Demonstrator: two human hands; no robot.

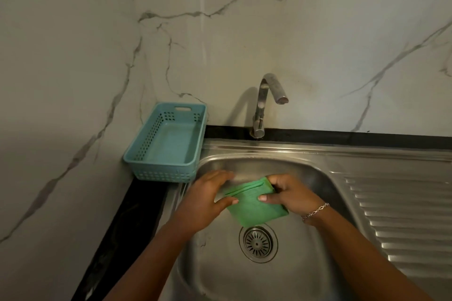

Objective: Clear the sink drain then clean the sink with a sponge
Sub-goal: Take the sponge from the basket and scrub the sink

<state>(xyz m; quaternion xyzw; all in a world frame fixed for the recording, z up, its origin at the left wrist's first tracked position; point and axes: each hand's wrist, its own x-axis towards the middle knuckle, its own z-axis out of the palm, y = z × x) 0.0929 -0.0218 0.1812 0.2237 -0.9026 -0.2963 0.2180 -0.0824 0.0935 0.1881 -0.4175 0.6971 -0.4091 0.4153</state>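
A flat green sponge (254,208) is held above the steel sink basin (220,271), folded over on itself. My left hand (208,200) grips its left edge with thumb on top. My right hand (291,195), a chain bracelet on its wrist, pinches the right edge near the fold. Just below the sponge lies the round slotted drain strainer (258,243), with nothing visible on it. The basin metal looks dull, with a few small marks left of the drain.
A blue perforated plastic basket (193,142) stands empty on the black counter at the sink's back-left corner. A curved steel tap (263,102) rises behind the basin. The ribbed drainboard (403,222) extends to the right. Marble-patterned walls close in the back and left.
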